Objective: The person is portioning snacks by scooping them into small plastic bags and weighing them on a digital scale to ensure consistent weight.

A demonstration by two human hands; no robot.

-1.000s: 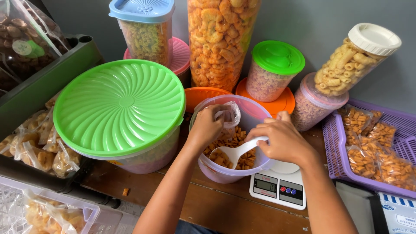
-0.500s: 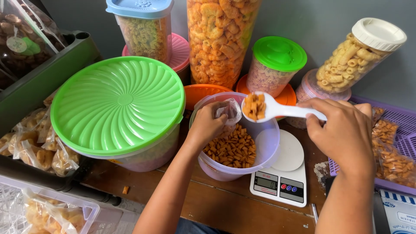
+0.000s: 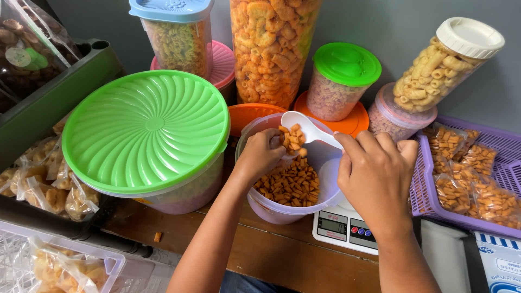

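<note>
Broadly, the biggest thing on the wooden table [image 3: 282, 266] is the tub [image 3: 145, 135] with a ribbed green lid, standing at left and touching the lilac bowl [image 3: 287, 209] beside it. Behind them stands a tall jar [image 3: 274, 49] of orange curls, flanked by a blue-lidded jar [image 3: 176, 35] and a green-lidded jar [image 3: 343, 81], with a tilted white-lidded jar [image 3: 448, 62] of pale tubes further right. At the right edge a purple basket [image 3: 420, 182] holds sealed bags of snacks. The bowl sits partly over a white scale [image 3: 344, 228] and is partly filled with small brown snacks [image 3: 290, 184]. Over the bowl, the right hand [image 3: 374, 182] is closed around the handle of a white spoon [image 3: 306, 129], whose scoop carries a little heap of the same snacks and tilts toward the left hand. The left hand [image 3: 260, 154], fingers curled, pinches what looks like a small clear bag [image 3: 281, 149] at the bowl's far rim, just under the scoop; the bag is mostly hidden, so its shape cannot be told. A single crumb [image 3: 157, 236] lies on the table in front of the tub.
</note>
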